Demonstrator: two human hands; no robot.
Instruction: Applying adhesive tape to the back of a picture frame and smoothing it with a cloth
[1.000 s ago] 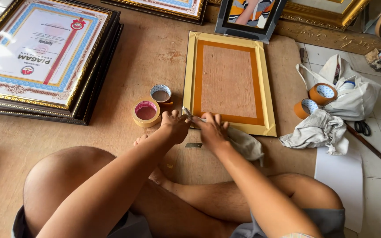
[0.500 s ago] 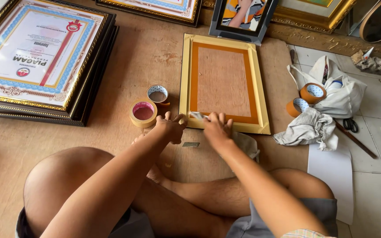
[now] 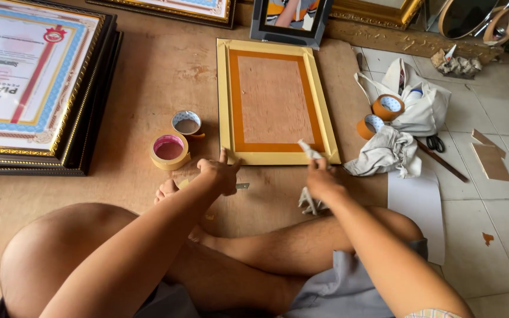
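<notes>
Seated on the floor, a person works at a yellow frame point(image 3: 276, 101) lying face-down just beyond both hands, long axis running near-to-far. Left hand point(image 3: 220, 175) presses its near-left corner, thumb up; right hand point(image 3: 323, 180), apart from it, pinches a pale strip of backing paper point(image 3: 308, 151) at the near-right corner. Tape rolls point(image 3: 169, 151) sit left of the frame.

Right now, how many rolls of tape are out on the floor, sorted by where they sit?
Rolls beside the left hand: 2, the pink-cored roll and the smaller roll
Rolls by the white bag: 2, orange
Total: 4
</notes>
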